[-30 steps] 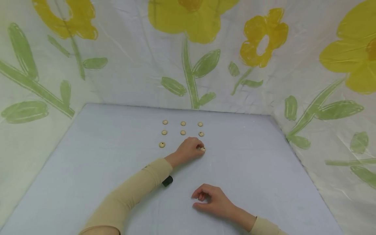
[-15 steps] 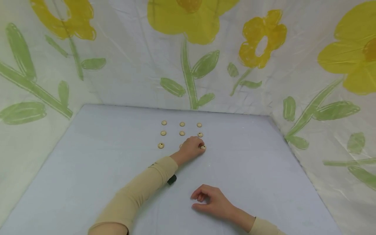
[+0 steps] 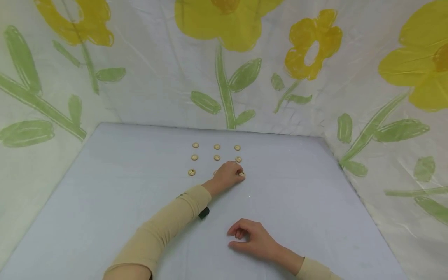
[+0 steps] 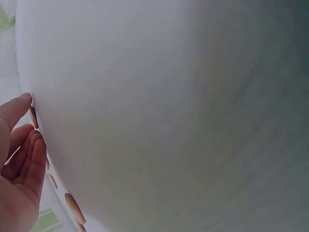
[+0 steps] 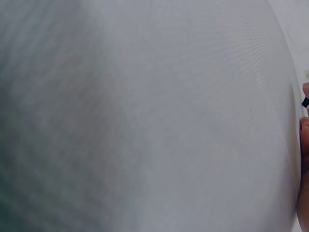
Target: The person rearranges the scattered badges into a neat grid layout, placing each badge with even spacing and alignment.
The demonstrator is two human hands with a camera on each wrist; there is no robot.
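Observation:
Small round tan discs, like wooden game pieces, lie in rows of three on the table, among them a disc point(image 3: 191, 172) at the front left. My left hand point(image 3: 227, 174) reaches over the front row, with thumb and fingertips at opposite edges of the front-right disc point(image 3: 242, 174). In the left wrist view that disc point(image 4: 34, 117) sits between the thumb point(image 4: 19, 104) and the fingers. The hand mostly hides the front-middle disc point(image 3: 215, 173). Nearer the front, my right hand point(image 3: 255, 239) rests on the table, fingers loosely bent, holding nothing.
The pale blue-white table point(image 3: 308, 202) meets a white cloth point(image 3: 150, 89) with yellow flowers at its back and sides. A black wrist device point(image 3: 203, 212) shows under the left sleeve. Farther discs point(image 3: 217, 146) stand behind the left hand.
My left hand has shifted slightly away from me with the front-right disc, bringing it closer to the row's line. Part of the front-middle disc has come into sight. The right hand stays put.

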